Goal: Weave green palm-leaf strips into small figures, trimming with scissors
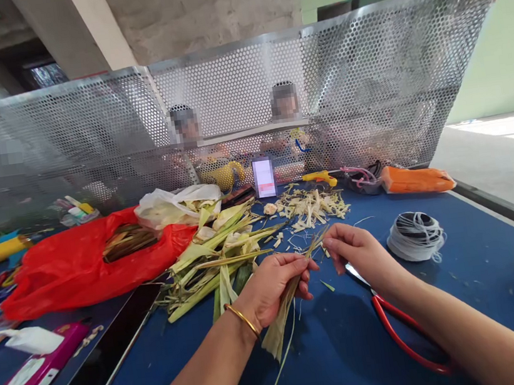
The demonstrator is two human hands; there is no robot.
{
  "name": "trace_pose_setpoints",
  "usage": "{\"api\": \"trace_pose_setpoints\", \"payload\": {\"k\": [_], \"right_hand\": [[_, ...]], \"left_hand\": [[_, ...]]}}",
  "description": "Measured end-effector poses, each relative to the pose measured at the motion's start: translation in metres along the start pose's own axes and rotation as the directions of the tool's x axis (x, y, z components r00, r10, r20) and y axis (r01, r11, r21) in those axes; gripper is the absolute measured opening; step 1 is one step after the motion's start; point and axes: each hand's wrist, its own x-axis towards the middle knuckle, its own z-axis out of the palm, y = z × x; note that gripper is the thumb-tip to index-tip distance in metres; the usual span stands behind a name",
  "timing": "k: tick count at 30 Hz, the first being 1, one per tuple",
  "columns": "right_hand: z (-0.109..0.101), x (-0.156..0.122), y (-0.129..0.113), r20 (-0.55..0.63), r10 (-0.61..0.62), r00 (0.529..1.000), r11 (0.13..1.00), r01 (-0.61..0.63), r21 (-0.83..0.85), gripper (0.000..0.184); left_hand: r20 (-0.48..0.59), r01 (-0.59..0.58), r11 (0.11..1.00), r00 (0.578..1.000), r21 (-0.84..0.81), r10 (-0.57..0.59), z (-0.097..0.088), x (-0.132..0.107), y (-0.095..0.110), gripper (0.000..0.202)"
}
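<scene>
A dried corn husk runs through my left hand, whose fingers are closed around it. Its wide end hangs down toward me, beside a long thin strand. The narrow, frayed end points up and right to my right hand. There my right thumb and fingertips are pinched together at the tip; whether they hold the husk or a thread is too small to tell. Under my right wrist lie red-handled scissors. A ball of white string sits to the right. Left of my hands is a pile of husks.
Husk scraps lie beyond my hands, before an upright phone. A red plastic bag, a dark phone and a purple power strip are left. An orange packet is right. People sit behind the perforated metal screen.
</scene>
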Motion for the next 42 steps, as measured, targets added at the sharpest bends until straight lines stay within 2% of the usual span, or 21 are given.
{"api": "trace_pose_setpoints", "payload": {"k": [4,7,11,16,18,20,22,23,24,25,26,28,29,31,33,34,36,38,40,41,42], "right_hand": [[-0.005,0.002,0.002,-0.080,-0.046,0.996,0.997,0.040,-0.071,0.026],[-0.007,0.002,0.001,-0.102,-0.055,0.993,0.989,0.040,-0.141,0.024],[-0.009,-0.001,-0.001,-0.127,-0.128,0.984,0.967,0.095,-0.238,0.024],[-0.011,-0.006,-0.003,-0.156,-0.266,0.951,0.869,0.167,-0.466,0.023],[-0.012,-0.010,-0.006,-0.068,-0.431,0.900,0.729,0.303,-0.614,0.020],[-0.012,-0.013,-0.010,0.152,-0.611,0.777,0.451,0.500,-0.739,0.018],[-0.013,-0.015,-0.014,0.385,-0.659,0.646,0.175,0.630,-0.757,0.021],[-0.014,-0.015,-0.015,0.456,-0.637,0.622,0.110,0.658,-0.745,0.023],[-0.015,-0.014,-0.016,0.488,-0.599,0.635,0.114,0.670,-0.733,0.024],[-0.017,-0.012,-0.015,0.490,-0.550,0.676,0.178,0.669,-0.722,0.024],[-0.019,-0.009,-0.014,0.473,-0.492,0.731,0.281,0.648,-0.708,0.023],[-0.022,-0.001,-0.008,0.406,-0.368,0.836,0.511,0.547,-0.663,0.021],[-0.023,0.002,-0.004,0.360,-0.315,0.878,0.603,0.478,-0.638,0.021],[-0.022,0.008,0.005,0.275,-0.243,0.930,0.713,0.364,-0.599,0.023],[-0.017,0.007,0.012,0.260,-0.216,0.941,0.740,0.331,-0.585,0.023],[-0.013,0.005,0.013,0.282,-0.218,0.934,0.727,0.348,-0.592,0.022],[-0.003,-0.004,0.012,0.353,-0.256,0.900,0.637,0.432,-0.639,0.022],[0.006,-0.016,0.007,0.459,-0.334,0.823,0.469,0.568,-0.676,0.023],[0.010,-0.025,-0.001,0.541,-0.416,0.731,0.278,0.668,-0.690,0.024],[0.009,-0.027,-0.005,0.558,-0.444,0.701,0.214,0.688,-0.694,0.024],[0.007,-0.027,-0.009,0.556,-0.458,0.693,0.191,0.688,-0.700,0.024]], "left_hand": [[-0.013,0.023,1.000,1.000,-0.007,-0.024,-0.001,0.000,0.001,0.024],[-0.029,0.017,1.000,0.999,0.000,-0.017,-0.001,0.001,0.001,0.025],[-0.048,0.020,0.999,0.999,0.029,-0.019,-0.001,0.002,0.001,0.023],[-0.077,-0.015,0.986,0.997,0.165,0.028,-0.001,0.004,0.001,0.020],[-0.106,-0.033,0.953,0.992,0.301,0.067,-0.002,0.003,0.001,0.020],[-0.127,-0.054,0.840,0.981,0.539,0.145,-0.003,0.001,0.002,0.021],[-0.080,-0.103,0.589,0.958,0.801,0.276,-0.003,-0.003,0.003,0.023],[-0.018,-0.131,0.439,0.948,0.889,0.319,-0.003,-0.005,0.003,0.023],[0.065,-0.170,0.305,0.943,0.937,0.328,-0.003,-0.006,0.004,0.022],[0.156,-0.226,0.216,0.942,0.950,0.299,-0.002,-0.008,0.005,0.020],[0.246,-0.294,0.180,0.937,0.939,0.247,-0.001,-0.010,0.007,0.020],[0.400,-0.429,0.225,0.902,0.875,0.165,0.000,-0.012,0.011,0.020],[0.434,-0.467,0.265,0.884,0.844,0.175,0.001,-0.013,0.014,0.020],[0.380,-0.460,0.327,0.881,0.825,0.280,0.000,-0.014,0.018,0.020],[0.229,-0.394,0.356,0.876,0.847,0.424,-0.002,-0.013,0.020,0.021],[0.155,-0.361,0.355,0.856,0.862,0.492,-0.004,-0.011,0.020,0.023],[0.051,-0.291,0.311,0.799,0.905,0.599,-0.007,-0.008,0.018,0.025],[0.019,-0.193,0.207,0.773,0.959,0.634,-0.010,-0.005,0.014,0.026],[0.050,-0.111,0.068,0.807,0.992,0.588,-0.011,-0.004,0.010,0.026],[0.088,-0.104,-0.001,0.837,0.995,0.540,-0.010,-0.005,0.009,0.025],[0.144,-0.134,-0.056,0.864,0.989,0.482,-0.009,-0.006,0.008,0.024]]}}
